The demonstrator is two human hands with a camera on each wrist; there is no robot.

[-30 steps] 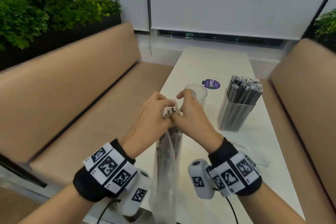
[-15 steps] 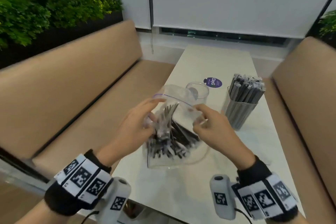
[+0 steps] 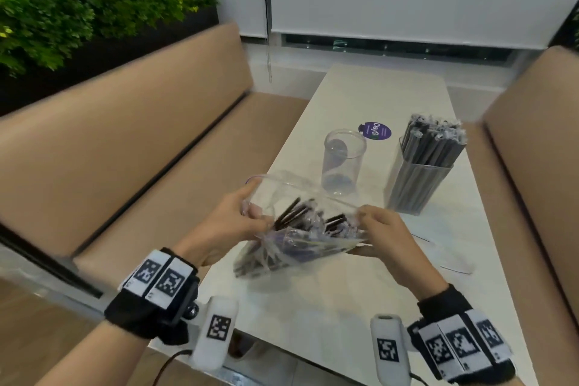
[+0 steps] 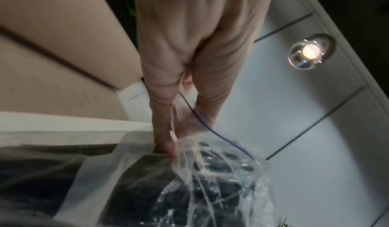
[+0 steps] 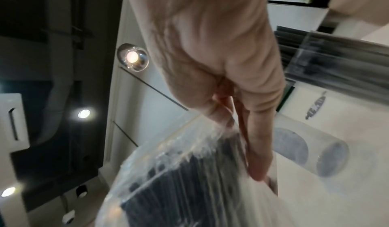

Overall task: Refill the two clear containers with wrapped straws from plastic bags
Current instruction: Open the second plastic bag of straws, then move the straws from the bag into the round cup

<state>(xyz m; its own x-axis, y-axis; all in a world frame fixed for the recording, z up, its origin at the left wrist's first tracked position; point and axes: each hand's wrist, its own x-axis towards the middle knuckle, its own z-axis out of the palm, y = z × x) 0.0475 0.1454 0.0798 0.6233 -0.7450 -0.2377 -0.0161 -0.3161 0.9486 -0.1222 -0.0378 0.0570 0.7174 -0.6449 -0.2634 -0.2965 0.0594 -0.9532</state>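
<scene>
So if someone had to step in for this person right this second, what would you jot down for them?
Left hand: pinches the left side of the plastic bag mouth.
Right hand: pinches the right side; the mouth is pulled open.
The bag, full of dark wrapped straws, is held low over the near part of the white table.
Done: the right clear container is packed with straws.
Left: the left clear container, just beyond the bag, stands empty; move the bag's straws into it.
An empty-looking bag lies to the right.
</scene>
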